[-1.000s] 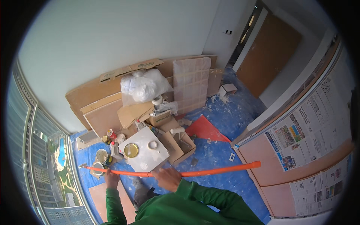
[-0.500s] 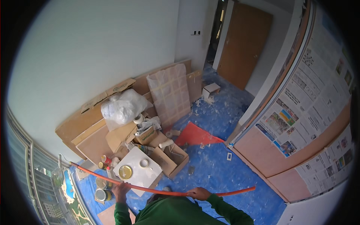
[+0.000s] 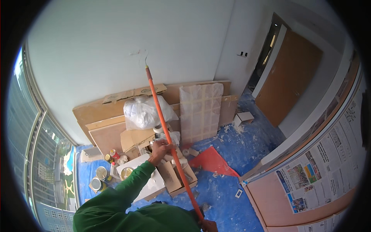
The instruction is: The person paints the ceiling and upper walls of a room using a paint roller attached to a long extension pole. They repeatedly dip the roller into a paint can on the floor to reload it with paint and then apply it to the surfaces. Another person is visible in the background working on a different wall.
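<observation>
A long orange pole (image 3: 158, 106) slants up and forward from the lower edge toward the pale wall. It carries a paint roller (image 3: 135, 52) on a thin wire frame (image 3: 146, 58); the pale roller is hard to tell from the wall, and I cannot tell whether it touches it. My left hand (image 3: 159, 151) is closed around the middle of the pole, arm stretched forward. Near the pole's lower end my right hand (image 3: 208, 226) is wrapped round it, partly cut off by the frame's edge.
Boards (image 3: 89, 110) and a wrapped panel (image 3: 201, 112) lean on the wall behind a white plastic bag (image 3: 141, 114) and an open cardboard box (image 3: 176, 178). Paint cans (image 3: 97, 184) stand left by the window. Blue sheeting (image 3: 232, 154) covers the floor; a newspaper-covered panel (image 3: 309, 174) stands right.
The pole has swung from lying crosswise to pointing up at the wall, its roller end rising from the lower left. My left hand has moved forward; my right hand is lower. The view has shifted left.
</observation>
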### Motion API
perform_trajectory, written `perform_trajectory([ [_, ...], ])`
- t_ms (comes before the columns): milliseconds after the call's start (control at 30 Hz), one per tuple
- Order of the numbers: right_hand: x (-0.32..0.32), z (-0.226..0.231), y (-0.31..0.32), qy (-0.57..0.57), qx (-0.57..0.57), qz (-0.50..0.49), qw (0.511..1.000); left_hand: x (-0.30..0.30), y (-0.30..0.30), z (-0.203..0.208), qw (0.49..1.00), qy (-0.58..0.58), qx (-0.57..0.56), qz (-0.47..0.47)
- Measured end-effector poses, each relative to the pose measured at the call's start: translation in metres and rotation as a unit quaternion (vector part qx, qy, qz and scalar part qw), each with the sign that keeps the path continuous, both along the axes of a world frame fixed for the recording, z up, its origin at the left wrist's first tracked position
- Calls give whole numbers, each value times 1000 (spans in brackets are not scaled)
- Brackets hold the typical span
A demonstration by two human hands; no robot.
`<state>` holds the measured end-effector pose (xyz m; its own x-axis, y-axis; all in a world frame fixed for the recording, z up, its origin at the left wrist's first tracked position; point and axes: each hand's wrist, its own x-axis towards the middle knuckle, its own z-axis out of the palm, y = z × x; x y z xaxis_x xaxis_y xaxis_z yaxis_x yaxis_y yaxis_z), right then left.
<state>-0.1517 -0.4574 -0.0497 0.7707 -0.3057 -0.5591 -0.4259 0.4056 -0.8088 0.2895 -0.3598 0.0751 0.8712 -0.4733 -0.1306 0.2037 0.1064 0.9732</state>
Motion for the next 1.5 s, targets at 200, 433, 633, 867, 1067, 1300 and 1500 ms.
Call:
perform_trajectory([
  [200,-34,-31,-100,1,142,-74,987,32,-138,-9,999,-26,-17,-11],
  [433,-46,-17,-224,-62,7,-66,996,3,-276,-8,1000,29,-6,-1],
  [633,-49,-52,-282,-155,-188,14,970,-20,-324,-20,997,71,24,6],
  [867,-14,-119,-328,-56,-442,238,863,3,-330,-15,996,38,78,26],
  [1067,43,-101,-331,-178,-510,170,824,52,-316,-17,994,13,89,61],
  [1300,108,-41,-307,-140,-347,119,920,107,-303,2,994,-15,83,66],
  [1500,147,-54,-275,-119,-350,113,922,147,-280,-8,995,-22,58,74],
])
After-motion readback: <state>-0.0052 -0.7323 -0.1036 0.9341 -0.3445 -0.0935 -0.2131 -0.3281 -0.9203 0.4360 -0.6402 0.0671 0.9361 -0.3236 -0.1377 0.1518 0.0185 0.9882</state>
